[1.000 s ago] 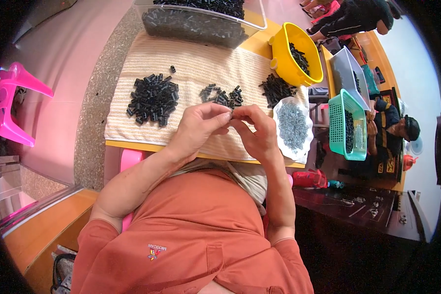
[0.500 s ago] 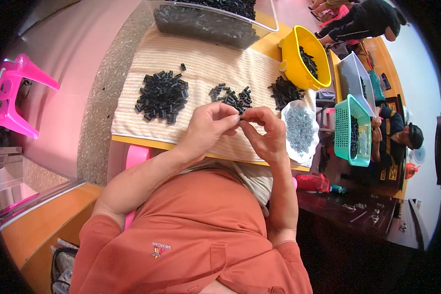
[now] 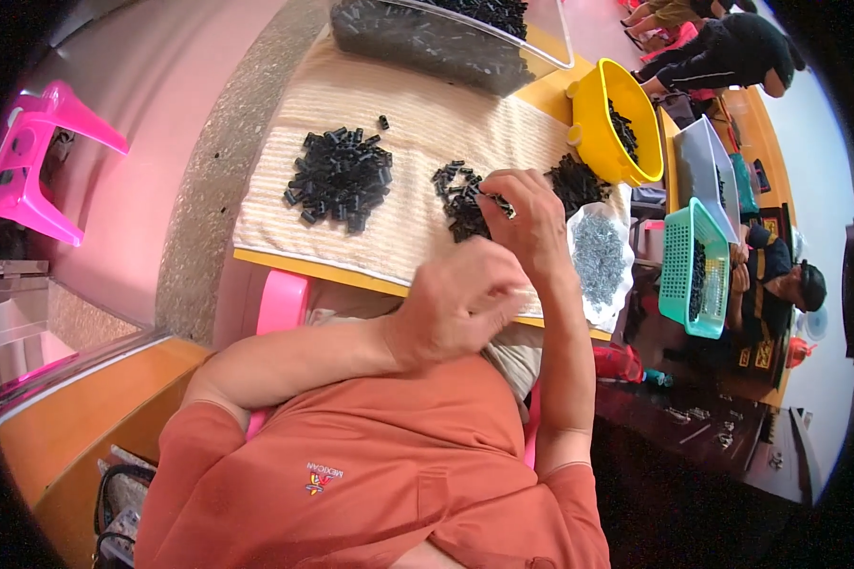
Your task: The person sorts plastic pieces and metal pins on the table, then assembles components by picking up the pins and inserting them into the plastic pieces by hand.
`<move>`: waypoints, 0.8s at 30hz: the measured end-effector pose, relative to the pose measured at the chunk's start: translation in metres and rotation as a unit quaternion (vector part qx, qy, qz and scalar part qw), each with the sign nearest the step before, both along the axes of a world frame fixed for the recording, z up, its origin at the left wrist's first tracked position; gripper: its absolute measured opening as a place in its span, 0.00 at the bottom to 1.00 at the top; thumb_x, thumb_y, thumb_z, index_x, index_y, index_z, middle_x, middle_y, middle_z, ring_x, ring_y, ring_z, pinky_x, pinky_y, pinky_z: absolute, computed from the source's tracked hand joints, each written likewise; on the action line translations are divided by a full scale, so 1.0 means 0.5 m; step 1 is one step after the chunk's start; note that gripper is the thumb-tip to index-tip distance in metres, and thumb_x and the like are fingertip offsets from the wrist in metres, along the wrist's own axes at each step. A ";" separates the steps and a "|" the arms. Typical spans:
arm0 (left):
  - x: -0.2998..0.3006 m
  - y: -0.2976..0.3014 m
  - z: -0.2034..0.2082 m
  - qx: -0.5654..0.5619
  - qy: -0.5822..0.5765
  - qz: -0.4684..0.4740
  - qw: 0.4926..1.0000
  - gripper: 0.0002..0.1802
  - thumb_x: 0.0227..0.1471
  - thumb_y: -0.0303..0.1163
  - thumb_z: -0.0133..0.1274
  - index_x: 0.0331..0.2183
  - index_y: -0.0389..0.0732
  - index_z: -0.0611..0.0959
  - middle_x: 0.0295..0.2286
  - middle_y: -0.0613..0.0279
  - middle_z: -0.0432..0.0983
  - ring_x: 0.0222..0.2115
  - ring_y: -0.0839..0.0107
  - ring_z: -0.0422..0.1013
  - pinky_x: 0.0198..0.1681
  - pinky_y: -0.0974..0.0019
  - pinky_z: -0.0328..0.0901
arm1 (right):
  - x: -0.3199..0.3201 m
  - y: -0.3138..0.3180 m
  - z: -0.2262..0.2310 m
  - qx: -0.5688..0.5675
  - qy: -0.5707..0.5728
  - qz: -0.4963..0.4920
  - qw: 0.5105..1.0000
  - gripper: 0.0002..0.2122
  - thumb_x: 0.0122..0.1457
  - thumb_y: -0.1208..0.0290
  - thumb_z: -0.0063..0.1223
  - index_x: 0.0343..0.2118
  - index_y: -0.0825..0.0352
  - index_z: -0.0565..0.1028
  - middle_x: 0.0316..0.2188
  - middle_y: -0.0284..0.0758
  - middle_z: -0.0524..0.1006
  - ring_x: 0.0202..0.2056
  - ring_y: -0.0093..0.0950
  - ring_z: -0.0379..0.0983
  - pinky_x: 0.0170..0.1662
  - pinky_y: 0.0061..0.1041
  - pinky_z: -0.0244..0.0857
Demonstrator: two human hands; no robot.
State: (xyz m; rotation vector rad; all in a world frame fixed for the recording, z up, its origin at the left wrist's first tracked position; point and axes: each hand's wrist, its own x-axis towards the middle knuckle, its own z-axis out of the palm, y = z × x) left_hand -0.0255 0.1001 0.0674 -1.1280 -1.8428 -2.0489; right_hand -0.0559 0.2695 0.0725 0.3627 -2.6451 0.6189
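My right hand (image 3: 533, 223) hovers over the middle cluster of small black tube-shaped pieces (image 3: 463, 188), its fingers bent around a small dark part (image 3: 506, 206) with pale glints. Its exact form is hard to make out. Closer to my body, my left hand (image 3: 457, 302) hangs near the table's front edge, fingers curled and smeared by motion; whether it holds anything cannot be seen. A larger heap of short black tubes (image 3: 340, 180) lies to the left. Past my right hand is another black pile (image 3: 577, 183), beside a white liner (image 3: 579, 248) holding small shiny metal pieces (image 3: 599, 256).
A striped towel (image 3: 285, 223) covers the table. At the back stand a clear bin (image 3: 427, 43) of black pieces and a yellow tub (image 3: 593, 123). A green basket (image 3: 678, 275) and a grey bin (image 3: 695, 166) are farther right, near a co-worker (image 3: 778, 270). A pink stool (image 3: 43, 161) stands left.
My hands were together, fingertips meeting at a tiny piece. Now they are apart: the left has drawn back toward my body, the right has moved up over the black pieces. The view has shifted slightly.
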 end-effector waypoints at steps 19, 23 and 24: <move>0.010 -0.022 0.030 0.070 0.133 -0.033 0.988 0.14 0.43 0.21 0.64 0.35 0.38 0.79 0.29 0.59 0.76 0.27 0.63 0.75 0.27 0.64 0.70 | -0.072 -0.165 -0.022 0.068 -0.117 0.102 0.986 0.09 0.53 0.74 0.56 0.38 0.65 0.79 0.34 0.36 0.79 0.40 0.36 0.74 0.44 0.34 0.70; 0.004 -0.015 0.021 0.080 0.067 -0.001 0.995 0.14 0.43 0.20 0.63 0.35 0.38 0.80 0.30 0.55 0.77 0.28 0.61 0.76 0.28 0.65 0.71 | -0.063 -0.139 -0.035 -0.040 -0.044 0.105 0.993 0.09 0.51 0.79 0.58 0.37 0.67 0.79 0.31 0.38 0.79 0.36 0.38 0.75 0.40 0.32 0.70; -0.002 -0.015 0.021 0.079 0.041 -0.001 0.996 0.13 0.43 0.20 0.63 0.34 0.38 0.80 0.31 0.55 0.77 0.29 0.61 0.76 0.29 0.65 0.71 | -0.056 -0.126 -0.034 -0.081 -0.035 0.101 0.991 0.09 0.51 0.80 0.58 0.37 0.67 0.79 0.31 0.39 0.79 0.35 0.37 0.75 0.39 0.31 0.70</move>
